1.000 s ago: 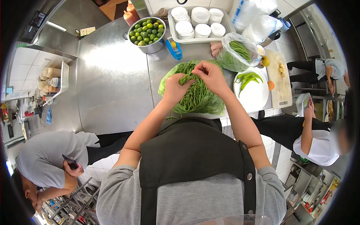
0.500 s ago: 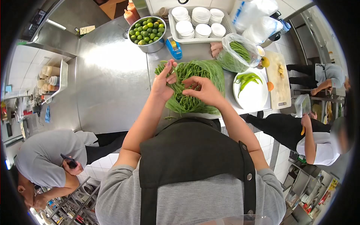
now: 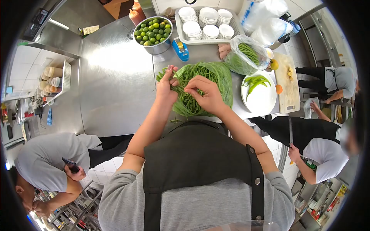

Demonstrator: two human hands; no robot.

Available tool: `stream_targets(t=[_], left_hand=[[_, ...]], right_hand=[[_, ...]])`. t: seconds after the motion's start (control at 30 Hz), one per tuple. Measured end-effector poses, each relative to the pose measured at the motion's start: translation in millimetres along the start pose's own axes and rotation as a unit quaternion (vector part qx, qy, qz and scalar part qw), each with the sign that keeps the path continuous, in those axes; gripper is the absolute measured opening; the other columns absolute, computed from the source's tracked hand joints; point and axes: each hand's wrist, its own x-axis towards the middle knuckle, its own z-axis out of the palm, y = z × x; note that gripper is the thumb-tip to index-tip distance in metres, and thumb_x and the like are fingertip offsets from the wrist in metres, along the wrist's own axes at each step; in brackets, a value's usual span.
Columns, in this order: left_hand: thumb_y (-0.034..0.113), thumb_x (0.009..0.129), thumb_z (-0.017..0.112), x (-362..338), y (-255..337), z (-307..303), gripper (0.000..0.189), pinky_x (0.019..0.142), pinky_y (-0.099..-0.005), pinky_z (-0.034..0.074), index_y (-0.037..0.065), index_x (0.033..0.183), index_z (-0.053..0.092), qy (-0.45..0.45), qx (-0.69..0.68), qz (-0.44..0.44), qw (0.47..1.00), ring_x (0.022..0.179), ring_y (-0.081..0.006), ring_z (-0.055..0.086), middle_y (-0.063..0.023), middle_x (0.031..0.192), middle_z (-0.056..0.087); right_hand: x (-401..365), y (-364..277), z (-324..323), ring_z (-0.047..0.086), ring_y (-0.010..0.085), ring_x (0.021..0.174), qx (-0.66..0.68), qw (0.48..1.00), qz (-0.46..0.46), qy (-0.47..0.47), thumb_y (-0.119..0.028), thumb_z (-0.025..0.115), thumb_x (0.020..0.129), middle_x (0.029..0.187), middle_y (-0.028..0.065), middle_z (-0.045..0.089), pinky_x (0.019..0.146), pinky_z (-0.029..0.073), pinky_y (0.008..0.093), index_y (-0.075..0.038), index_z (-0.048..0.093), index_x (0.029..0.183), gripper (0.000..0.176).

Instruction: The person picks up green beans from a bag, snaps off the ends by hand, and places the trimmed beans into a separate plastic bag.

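Note:
A large clear bag of green beans [image 3: 210, 73] lies on the steel table in front of me. My left hand [image 3: 167, 86] is closed around several green beans at the bag's left side. Close to it, over the beans, my right hand [image 3: 204, 91] has its thumb and fingertips pinched together; whatever is between them is too small to make out. A few bean bits [image 3: 176, 121] rest at the table's front edge.
Around the steel table [image 3: 111, 84] work area stand a pot of limes [image 3: 153, 48], a blue tape dispenser [image 3: 181, 50], a rack of white bowls [image 3: 210, 31], a second bean bag [image 3: 241, 61], a plate of green chilies [image 3: 259, 102] and a cutting board [image 3: 287, 92]. Co-workers stand left and right.
My right hand's fingers have come together and moved slightly left toward my left hand. A co-worker on the right now holds up a knife.

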Motion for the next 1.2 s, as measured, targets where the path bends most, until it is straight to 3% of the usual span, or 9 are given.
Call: stream_targets(t=[0.17,0.23,0.4,0.5,0.7,0.8,0.93,1.1,1.2], left_hand=[[0.021,0.099,0.066,7.9,9.7,-19.5,0.012,0.053,-0.0215,0.035,0.009,0.101,0.063,-0.088,0.021,-0.043,0.995,0.059,-0.0079,0.039,0.0000,0.077,0.058],[0.029,0.099,0.069,13.2,11.4,-30.7,0.022,0.053,-0.0239,0.035,0.008,0.097,0.063,-0.185,0.009,-0.086,0.979,0.058,-0.0098,0.042,-0.0003,0.070,0.054],[0.034,0.098,0.070,-7.3,-3.0,-10.1,0.031,0.052,-0.0228,0.037,0.004,0.104,0.066,-0.056,0.133,-0.099,0.985,0.062,-0.0071,0.047,-0.0018,0.081,0.061],[0.026,0.097,0.072,-16.2,-8.5,-3.7,0.037,0.052,-0.0203,0.037,0.001,0.123,0.064,-0.036,0.185,-0.083,0.979,0.063,-0.0048,0.044,-0.0025,0.092,0.064],[0.018,0.096,0.072,-6.4,-10.8,1.5,0.030,0.050,-0.0220,0.033,-0.002,0.118,0.069,-0.045,0.255,-0.008,0.966,0.057,-0.0052,0.043,-0.0007,0.079,0.063],[0.017,0.095,0.074,1.9,-12.4,6.0,0.027,0.049,-0.0230,0.031,-0.003,0.114,0.071,-0.057,0.248,0.003,0.967,0.053,-0.0053,0.040,0.0033,0.067,0.055],[0.014,0.092,0.076,2.3,-11.2,19.3,0.022,0.052,-0.0225,0.034,-0.002,0.108,0.075,-0.034,0.304,0.099,0.947,0.057,-0.0034,0.045,0.0025,0.068,0.059],[0.009,0.088,0.079,14.9,-14.0,13.9,0.017,0.064,-0.0240,0.048,-0.001,0.103,0.077,-0.077,0.434,0.302,0.845,0.067,-0.0049,0.059,-0.0025,0.079,0.073],[0.005,0.086,0.079,6.0,-7.7,17.6,0.015,0.072,-0.0259,0.052,-0.001,0.100,0.078,-0.101,0.502,0.249,0.822,0.078,-0.0068,0.064,-0.0049,0.089,0.077]], right_hand=[[-7.8,49.8,-14.9,0.062,0.0302,0.090,-0.169,0.948,0.156,-0.221,-0.011,0.083,0.074,0.092,0.0115,0.060,0.078,0.051,0.0405,-0.002,0.062,0.080,0.023],[3.4,58.2,-15.7,0.062,0.0331,0.097,-0.208,0.952,0.158,-0.161,-0.020,0.085,0.073,0.099,0.0129,0.059,0.083,0.051,0.0441,-0.005,0.062,0.087,0.030],[41.3,108.1,-10.1,0.060,0.0355,0.101,-0.416,0.901,0.058,0.108,-0.019,0.073,0.086,0.104,0.0143,0.062,0.087,0.050,0.0446,-0.006,0.066,0.106,0.025],[51.0,125.6,-22.6,0.061,0.0354,0.107,-0.445,0.886,0.125,0.044,-0.016,0.062,0.094,0.110,0.0162,0.063,0.089,0.051,0.0473,-0.003,0.065,0.105,0.018],[56.5,136.7,-22.8,0.059,0.0339,0.108,-0.392,0.912,0.089,0.080,-0.018,0.063,0.092,0.111,0.0101,0.068,0.091,0.046,0.0552,-0.006,0.067,0.108,0.020],[69.1,136.3,-28.1,0.058,0.0313,0.110,-0.367,0.916,0.164,-0.012,-0.020,0.064,0.092,0.105,0.0065,0.070,0.091,0.042,0.0531,-0.009,0.070,0.103,0.016],[81.8,118.8,-30.1,0.059,0.0282,0.107,-0.393,0.914,0.103,-0.017,-0.019,0.064,0.091,0.100,0.0045,0.071,0.092,0.039,0.0473,-0.010,0.072,0.094,0.012],[67.2,59.3,-28.6,0.060,0.0266,0.101,-0.304,0.953,-0.015,-0.018,-0.018,0.067,0.088,0.094,0.0046,0.069,0.092,0.039,0.0434,-0.011,0.072,0.090,0.008],[58.7,37.7,-26.5,0.060,0.0264,0.098,-0.267,0.963,-0.045,0.001,-0.018,0.069,0.088,0.090,0.0048,0.068,0.091,0.039,0.0413,-0.010,0.071,0.090,0.009]])
